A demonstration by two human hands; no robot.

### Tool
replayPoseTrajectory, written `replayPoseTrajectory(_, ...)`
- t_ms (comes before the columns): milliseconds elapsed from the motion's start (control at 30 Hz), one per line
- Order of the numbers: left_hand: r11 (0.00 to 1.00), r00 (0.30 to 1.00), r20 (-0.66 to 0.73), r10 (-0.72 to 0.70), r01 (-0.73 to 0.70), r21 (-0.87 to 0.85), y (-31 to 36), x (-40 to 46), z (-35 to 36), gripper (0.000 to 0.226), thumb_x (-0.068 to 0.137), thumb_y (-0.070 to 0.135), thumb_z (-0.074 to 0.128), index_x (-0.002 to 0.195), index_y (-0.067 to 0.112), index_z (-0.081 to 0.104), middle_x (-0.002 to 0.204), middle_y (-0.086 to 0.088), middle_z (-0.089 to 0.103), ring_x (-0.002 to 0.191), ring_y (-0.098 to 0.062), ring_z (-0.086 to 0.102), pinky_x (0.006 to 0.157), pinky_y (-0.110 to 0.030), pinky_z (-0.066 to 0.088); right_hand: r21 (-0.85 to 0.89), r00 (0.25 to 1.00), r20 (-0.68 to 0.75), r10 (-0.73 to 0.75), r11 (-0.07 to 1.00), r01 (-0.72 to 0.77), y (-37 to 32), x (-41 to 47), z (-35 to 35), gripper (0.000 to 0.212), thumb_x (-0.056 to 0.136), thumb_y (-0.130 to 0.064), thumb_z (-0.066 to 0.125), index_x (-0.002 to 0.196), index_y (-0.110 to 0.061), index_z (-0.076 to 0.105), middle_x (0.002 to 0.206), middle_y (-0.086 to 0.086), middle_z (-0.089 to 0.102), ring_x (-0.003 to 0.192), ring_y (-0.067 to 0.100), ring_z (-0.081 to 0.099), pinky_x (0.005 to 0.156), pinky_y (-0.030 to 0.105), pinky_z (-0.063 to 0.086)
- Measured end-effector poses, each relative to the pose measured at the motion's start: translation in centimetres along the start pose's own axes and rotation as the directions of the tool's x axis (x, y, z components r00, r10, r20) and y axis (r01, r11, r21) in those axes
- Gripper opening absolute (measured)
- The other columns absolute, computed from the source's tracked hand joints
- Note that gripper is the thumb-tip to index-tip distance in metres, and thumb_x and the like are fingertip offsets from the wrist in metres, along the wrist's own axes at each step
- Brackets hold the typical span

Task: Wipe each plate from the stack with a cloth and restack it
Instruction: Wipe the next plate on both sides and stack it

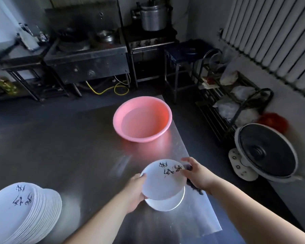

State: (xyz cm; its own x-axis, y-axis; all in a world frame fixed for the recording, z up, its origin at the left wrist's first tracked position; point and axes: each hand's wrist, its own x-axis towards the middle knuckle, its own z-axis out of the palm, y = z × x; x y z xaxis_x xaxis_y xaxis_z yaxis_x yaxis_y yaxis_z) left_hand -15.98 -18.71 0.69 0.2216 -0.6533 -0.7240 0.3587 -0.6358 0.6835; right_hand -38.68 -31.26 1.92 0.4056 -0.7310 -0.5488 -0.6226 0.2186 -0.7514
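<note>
Both hands hold one plate [163, 180] over the worktop's near right edge.

Head view: the left hand [136, 189] takes the plate's near-left rim in a curled grip, and the right hand [198, 175] pinches the far-right rim while also holding a dark cloth [194, 186] that hangs below it. The plate tilts just above a second plate [165, 203] lying flat on the worktop [69, 147]. The tall stack [23, 212] sits at the near left corner, well apart and nearer the left hand. I judge setting this plate down is a short drop straight below.
</note>
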Motion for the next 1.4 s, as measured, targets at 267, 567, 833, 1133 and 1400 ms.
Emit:
replayPoseTrajectory(267,0.585,0.989,-0.086,0.117,0.002,0.811,-1.4,1.9,0.5,0.024,0.105,0.023,0.042,0.127,0.014,0.039,0.118,-0.010,0.055,0.081,-0.020,0.050,0.055,-0.027,0.037,-0.273,0.999,-0.024,0.036,0.961,-0.041,2.9,1.8,1.7,0.029,0.086,-0.016,0.051,0.106,-0.034,0.062,0.083,-0.004,0.070,0.052,0.009,0.068,0.053,0.030,0.057)
replayPoseTrajectory(567,0.390,0.958,-0.152,0.245,0.046,0.920,-3.9,3.9,0.8,0.050,0.106,0.023,0.048,0.149,0.010,0.026,0.123,-0.012,0.065,0.099,-0.029,0.063,0.074,-0.035,0.049,-0.577,0.996,-0.087,-0.033,0.817,-0.023,4.1,2.9,3.1,0.043,0.095,-0.033,0.045,0.137,-0.041,0.054,0.098,-0.011,0.070,0.089,0.024,0.066,0.074,0.034,0.060)
replayPoseTrajectory(833,0.221,0.960,-0.117,0.254,0.060,0.973,-3.6,4.7,0.3,0.052,0.105,0.029,0.049,0.149,0.011,0.027,0.122,-0.010,0.068,0.101,-0.032,0.067,0.072,-0.036,0.048,-0.646,0.994,-0.087,-0.069,0.764,-0.003,4.2,3.3,3.4,0.041,0.092,-0.037,0.047,0.132,-0.041,0.055,0.092,-0.010,0.066,0.084,0.021,0.064,0.065,0.029,0.053)
replayPoseTrajectory(1133,0.445,0.949,-0.055,0.312,-0.095,0.891,-2.0,2.5,-4.4,0.052,0.094,0.051,0.057,0.140,0.032,0.042,0.101,0.006,0.068,0.087,-0.019,0.068,0.084,-0.039,0.059,-0.724,0.971,-0.131,-0.198,0.688,0.043,-0.4,1.8,4.5,0.025,0.093,-0.055,0.053,0.104,-0.033,0.053,0.079,-0.012,0.058,0.077,0.017,0.061,0.064,0.031,0.053)
replayPoseTrajectory(1400,0.541,0.836,-0.175,0.520,-0.163,0.825,2.5,-6.2,-17.3,0.038,0.093,0.060,0.058,0.129,0.047,0.052,0.108,0.024,0.062,0.088,-0.004,0.063,0.082,-0.028,0.054,-0.628,0.933,-0.013,-0.359,0.729,0.271,-10.3,1.2,14.9,0.042,0.089,-0.056,0.063,0.119,-0.026,0.061,0.082,-0.010,0.068,0.081,0.015,0.064,0.072,0.036,0.055)
